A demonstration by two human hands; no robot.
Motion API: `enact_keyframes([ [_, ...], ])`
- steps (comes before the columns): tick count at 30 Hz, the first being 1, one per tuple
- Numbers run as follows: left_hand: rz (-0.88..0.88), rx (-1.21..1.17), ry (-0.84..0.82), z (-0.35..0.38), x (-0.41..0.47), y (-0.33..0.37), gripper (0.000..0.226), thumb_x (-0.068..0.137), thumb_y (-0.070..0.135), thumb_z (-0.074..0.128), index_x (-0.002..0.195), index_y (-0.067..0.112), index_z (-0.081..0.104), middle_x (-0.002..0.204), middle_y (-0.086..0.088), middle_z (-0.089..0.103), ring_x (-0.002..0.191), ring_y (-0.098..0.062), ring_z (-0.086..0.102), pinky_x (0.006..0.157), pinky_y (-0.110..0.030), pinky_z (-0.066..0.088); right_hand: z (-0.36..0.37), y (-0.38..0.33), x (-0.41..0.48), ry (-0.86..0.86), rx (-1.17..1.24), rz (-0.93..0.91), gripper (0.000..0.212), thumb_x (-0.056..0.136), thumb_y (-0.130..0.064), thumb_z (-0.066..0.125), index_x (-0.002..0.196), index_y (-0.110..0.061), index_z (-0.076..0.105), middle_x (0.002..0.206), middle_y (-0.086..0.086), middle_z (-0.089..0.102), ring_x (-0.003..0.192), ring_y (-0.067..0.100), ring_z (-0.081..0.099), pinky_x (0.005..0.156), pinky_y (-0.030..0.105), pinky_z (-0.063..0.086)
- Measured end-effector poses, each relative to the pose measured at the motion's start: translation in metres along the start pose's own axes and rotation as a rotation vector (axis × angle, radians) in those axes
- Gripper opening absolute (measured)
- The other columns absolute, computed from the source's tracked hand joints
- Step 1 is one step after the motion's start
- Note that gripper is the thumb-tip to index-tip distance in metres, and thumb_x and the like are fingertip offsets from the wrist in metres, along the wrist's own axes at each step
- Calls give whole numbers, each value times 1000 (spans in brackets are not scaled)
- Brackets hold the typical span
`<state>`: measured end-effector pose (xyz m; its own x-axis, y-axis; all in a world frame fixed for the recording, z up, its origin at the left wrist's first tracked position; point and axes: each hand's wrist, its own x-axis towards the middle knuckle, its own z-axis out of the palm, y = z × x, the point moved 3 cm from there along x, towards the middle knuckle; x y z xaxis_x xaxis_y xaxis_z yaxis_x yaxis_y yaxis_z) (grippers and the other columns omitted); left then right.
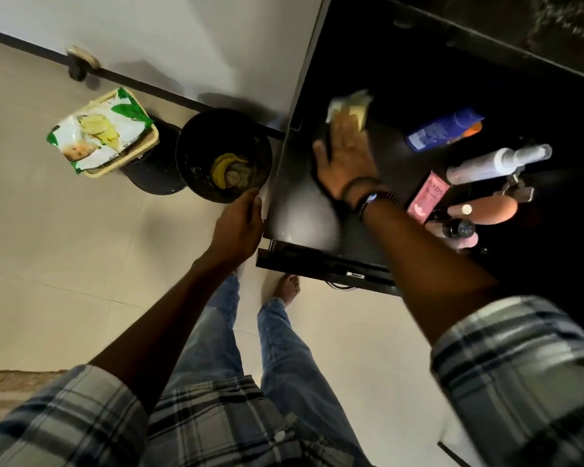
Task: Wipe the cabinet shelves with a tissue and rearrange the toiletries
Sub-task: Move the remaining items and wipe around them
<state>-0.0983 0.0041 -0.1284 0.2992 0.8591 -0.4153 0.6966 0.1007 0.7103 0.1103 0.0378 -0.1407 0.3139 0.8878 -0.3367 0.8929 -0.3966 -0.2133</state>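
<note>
My right hand (343, 160) lies flat on the dark cabinet shelf (304, 214), pressing a crumpled pale tissue (349, 107) under its fingertips. My left hand (241, 225) grips the white left side panel of the cabinet at the shelf's edge. Toiletries are bunched on the right of the shelf: a blue bottle (442, 129) lying down, a clear white-capped bottle (499, 163), a pink Pond's tube (427, 197), an orange-brown bottle (489, 210) and a small dark-capped bottle (459, 229). The shelf's back is in deep shadow.
A black bin (225, 156) holding banana peel stands on the tiled floor just left of the cabinet. Beside it a green-and-white wipes pack (98, 133) rests in a beige basket. A drawer with a metal handle (344, 274) sticks out below the shelf, above my bare foot.
</note>
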Motion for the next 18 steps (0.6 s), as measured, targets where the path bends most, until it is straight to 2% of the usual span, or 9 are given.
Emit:
enact_keyframes([
  [2,-4,-6,5,0,-2,-2,30,101,24,32,108,6,54,82,-8,58,79,-28,57,71,-35,42,23,-30,-54,3,13,-138,62,98,-41,25,150,-8,17,158,12,17,147,26,14,119,41,10],
  [4,15,-25,9,0,-5,-1,32,102,25,30,111,6,54,90,-10,61,79,-22,55,71,-32,39,47,-46,-112,-72,50,-201,58,99,-38,31,150,-11,19,158,8,17,147,23,14,119,40,11],
  [6,45,-52,12,-1,-8,2,32,102,25,29,112,6,53,91,-7,60,78,-17,53,70,-28,38,61,-47,-157,-101,36,-243,57,99,-39,32,150,-14,22,157,6,21,146,24,19,119,42,18],
  [8,62,-66,13,-1,-9,3,31,102,25,30,106,6,54,84,-6,57,73,-17,53,67,-29,37,67,-30,-176,-103,-36,-256,57,99,-43,27,148,-14,26,156,7,26,144,24,24,117,43,24],
  [11,67,-69,8,0,-11,1,30,102,26,30,97,7,53,75,-3,54,67,-17,51,63,-29,39,55,9,-152,-26,-72,-95,62,98,-46,29,149,-11,24,156,9,23,145,26,21,117,43,21],
  [14,55,-92,8,1,-12,1,25,102,26,30,89,14,47,65,8,47,59,-6,47,56,-21,36,33,18,-97,60,6,74,66,98,-44,30,151,-8,14,159,12,14,147,27,11,120,43,13],
  [16,37,-109,27,2,-14,3,23,102,25,29,88,15,44,65,9,45,58,-4,45,55,-19,34,29,-3,-70,71,61,59,66,99,-44,31,151,-8,13,159,11,11,147,27,9,121,41,11],
  [18,5,-119,72,2,-15,2,26,103,27,27,90,14,45,70,5,49,61,-7,46,57,-22,33,37,-34,-73,18,49,-41,64,100,-43,29,151,-10,10,160,10,7,148,25,5,120,39,7],
])
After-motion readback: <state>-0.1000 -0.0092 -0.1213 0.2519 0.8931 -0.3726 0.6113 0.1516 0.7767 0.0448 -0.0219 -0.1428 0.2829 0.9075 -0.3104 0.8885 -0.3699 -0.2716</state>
